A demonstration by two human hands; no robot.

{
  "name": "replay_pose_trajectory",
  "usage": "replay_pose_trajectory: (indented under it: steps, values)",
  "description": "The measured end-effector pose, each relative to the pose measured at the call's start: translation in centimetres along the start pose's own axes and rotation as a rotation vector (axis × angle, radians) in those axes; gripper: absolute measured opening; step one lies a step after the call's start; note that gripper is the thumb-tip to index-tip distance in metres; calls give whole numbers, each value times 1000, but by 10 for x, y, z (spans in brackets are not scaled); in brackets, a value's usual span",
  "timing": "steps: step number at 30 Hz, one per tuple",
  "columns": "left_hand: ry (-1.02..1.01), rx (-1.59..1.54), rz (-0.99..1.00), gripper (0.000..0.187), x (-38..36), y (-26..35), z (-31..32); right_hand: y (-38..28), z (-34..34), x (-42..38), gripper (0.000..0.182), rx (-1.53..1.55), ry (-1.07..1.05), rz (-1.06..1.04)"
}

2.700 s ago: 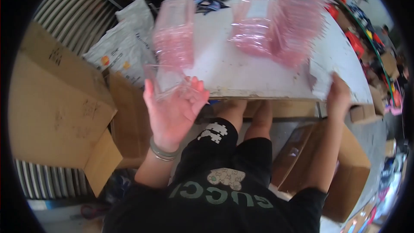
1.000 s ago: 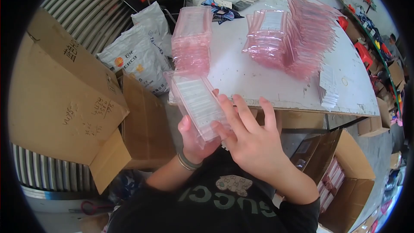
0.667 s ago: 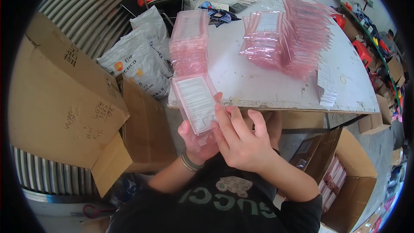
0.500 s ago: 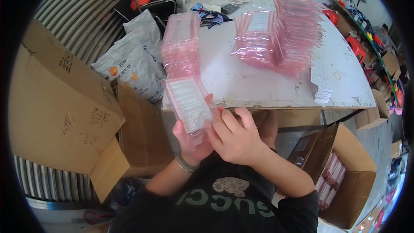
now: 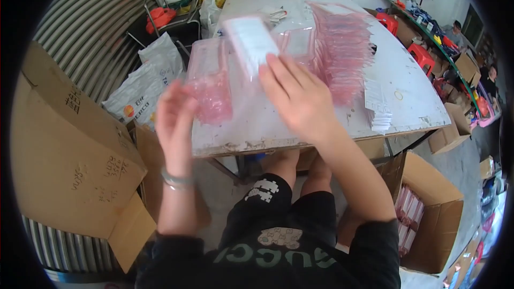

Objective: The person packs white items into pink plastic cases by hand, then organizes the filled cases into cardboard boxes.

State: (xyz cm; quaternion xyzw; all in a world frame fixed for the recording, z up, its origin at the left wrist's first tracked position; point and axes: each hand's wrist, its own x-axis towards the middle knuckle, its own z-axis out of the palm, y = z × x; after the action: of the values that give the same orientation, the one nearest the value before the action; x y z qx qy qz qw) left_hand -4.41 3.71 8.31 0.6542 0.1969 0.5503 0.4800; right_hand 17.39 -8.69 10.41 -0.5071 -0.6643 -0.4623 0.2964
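Above the table my right hand (image 5: 301, 99) grips a clear, pinkish plastic packet with a white card inside (image 5: 250, 40) at its lower end. The packet is blurred by motion and tilts away from me. My left hand (image 5: 178, 118) is raised at the table's left front edge, fingers apart and slightly blurred, with nothing visible in it. Just right of that hand stands a stack of pink-clear plastic cases (image 5: 213, 93). Behind the held packet lies another pile of packets (image 5: 300, 43), partly hidden by my right hand.
A long fanned row of pink packets (image 5: 345, 53) covers the white table (image 5: 257, 134) toward the right. White cards (image 5: 377, 107) are stacked near its front edge. An open carton (image 5: 433, 235) holding packets stands at right; large cartons (image 5: 69, 150) stand at left.
The packet has left my left hand and moved up and forward over the table in my right hand. My left hand has moved left and opened. The view has shifted.
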Motion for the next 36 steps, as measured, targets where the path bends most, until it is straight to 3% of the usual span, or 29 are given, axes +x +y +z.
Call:
replay_pose_trajectory:
  steps: [1, 3, 5, 6, 7, 10, 13, 15, 18, 21, 25, 27, 29, 32, 36]
  values:
    - [77, 119, 128, 46, 23, -7, -9, 15, 23, 2, 37, -79, -19, 11]
    - [92, 441, 151, 46, 70, -29, -26, 47, 72, -1, 38, -214, -191, 46]
    - [-21, 666, 143, 43, 118, -79, -48, 59, 95, -2, 42, -275, -442, 241]
    - [-118, 811, 25, 52, 125, -68, -43, 62, 101, 1, 44, -304, -568, 340]
    - [-217, 948, -99, 61, 130, -58, -33, 57, 97, 7, 45, -229, -524, 367]
    - [-317, 855, -239, 60, 134, -59, -23, 29, 65, 8, 49, -11, -387, 391]
    - [-122, 1169, 418, 51, 130, -72, -24, -7, 62, 27, 47, 148, -229, 303]
    - [-126, 993, 173, 47, 123, -65, -15, -29, 80, 30, 41, 178, -184, 229]
    - [-65, 796, -7, 41, 122, -62, -18, -35, 122, 30, 29, 283, -525, 224]
    - [-58, 541, -125, 34, 127, -58, -33, -37, 121, 28, 19, 235, -180, 176]
    - [-7, 303, -201, 32, 113, -26, -32, -38, 105, 41, 22, 269, 163, 117]
    - [-7, -161, -298, 47, 90, 8, -22, -39, 84, 51, 26, 282, 384, 96]
    - [-229, -813, -538, 67, 61, 43, -15, -55, 47, 56, 29, 422, 470, 110]
    - [-420, -1146, -589, 88, 22, 62, 14, -69, 17, 47, 33, 548, 480, 123]
    - [-134, -1198, -515, 87, -2, 39, 29, -68, -11, 25, 34, 477, 410, 174]
